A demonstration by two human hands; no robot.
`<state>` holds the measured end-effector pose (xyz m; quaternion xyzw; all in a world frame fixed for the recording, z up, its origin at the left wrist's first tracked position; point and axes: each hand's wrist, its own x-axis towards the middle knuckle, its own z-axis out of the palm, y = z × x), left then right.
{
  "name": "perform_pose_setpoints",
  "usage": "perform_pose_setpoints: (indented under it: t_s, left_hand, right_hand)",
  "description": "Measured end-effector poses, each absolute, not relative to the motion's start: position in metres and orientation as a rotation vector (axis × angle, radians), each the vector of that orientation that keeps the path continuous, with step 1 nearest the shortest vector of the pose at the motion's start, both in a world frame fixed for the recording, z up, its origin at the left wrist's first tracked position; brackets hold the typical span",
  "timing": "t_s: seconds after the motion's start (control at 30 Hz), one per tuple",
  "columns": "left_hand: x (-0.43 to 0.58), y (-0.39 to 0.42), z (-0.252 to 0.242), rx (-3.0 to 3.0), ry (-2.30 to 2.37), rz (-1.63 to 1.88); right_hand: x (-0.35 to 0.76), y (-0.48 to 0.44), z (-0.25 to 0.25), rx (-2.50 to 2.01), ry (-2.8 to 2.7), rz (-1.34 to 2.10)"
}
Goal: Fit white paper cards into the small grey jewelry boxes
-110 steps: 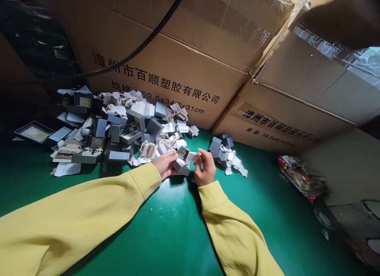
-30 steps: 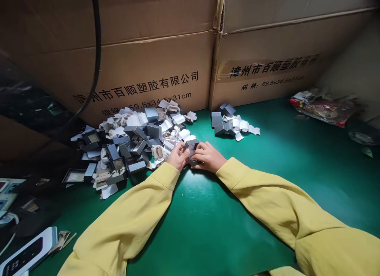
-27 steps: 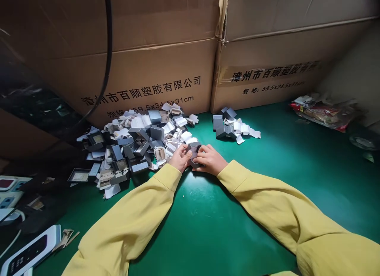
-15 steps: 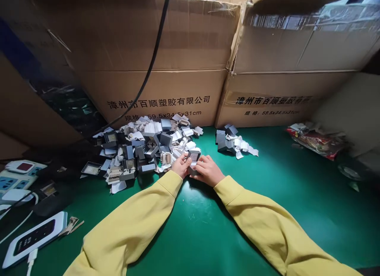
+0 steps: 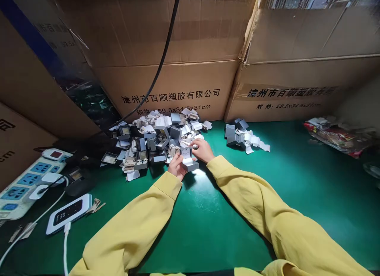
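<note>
My left hand [image 5: 176,168] holds a small grey box [image 5: 188,161], open with a white lining, just above the green table [image 5: 225,212]. My right hand [image 5: 202,149] reaches past the box to the near edge of a big pile of grey boxes and white inserts [image 5: 154,137]; its fingers are curled on a small piece that I cannot make out. Both arms wear yellow sleeves. A smaller heap of grey boxes and white paper [image 5: 242,134] lies to the right, apart from both hands.
Large cardboard cartons [image 5: 184,70] wall the table's back. A black cable [image 5: 157,74] hangs across them. At the left lie a power strip [image 5: 26,181], a white device with a dark screen [image 5: 69,212] and white cords. Crumpled wrappers [image 5: 335,135] sit far right.
The small box, earlier shut between both hands, now stands open in my left hand. My right hand has let go and moved forward to the pile. The view shifted left and up.
</note>
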<state>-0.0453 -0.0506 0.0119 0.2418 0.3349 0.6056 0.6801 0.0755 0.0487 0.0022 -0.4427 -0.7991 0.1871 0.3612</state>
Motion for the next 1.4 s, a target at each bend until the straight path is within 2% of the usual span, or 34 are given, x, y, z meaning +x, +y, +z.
perform_pose_setpoints:
  t_s: [0.2,0.4,0.7,0.97,1.13,1.27,1.4]
  left_hand:
    - [-0.041,-0.053,0.014,0.603,0.699,1.272]
    - [-0.040,-0.049,0.010,0.617,0.737,1.143]
    - [-0.018,-0.014,0.005,0.693,0.589,1.214]
    - [-0.025,0.004,-0.003,0.666,0.547,1.013]
    - [-0.025,0.008,-0.005,0.698,0.599,0.897]
    - [-0.020,0.007,-0.001,0.705,0.647,1.006]
    - [-0.019,0.007,0.002,0.643,0.644,1.219]
  right_hand:
    - [0.081,0.054,0.008,-1.079,-1.844,0.749]
    - [0.124,0.048,0.002,-1.020,-1.183,1.367]
    - [0.161,0.045,0.000,-0.983,-0.918,1.614]
    - [0.162,0.049,0.000,-0.984,-1.135,1.692]
    - [0.158,0.044,-0.005,-1.070,-1.399,1.398]
    - [0.162,0.037,-0.004,-1.124,-1.655,0.753]
    - [0.168,0.028,-0.003,-0.995,-1.967,0.119]
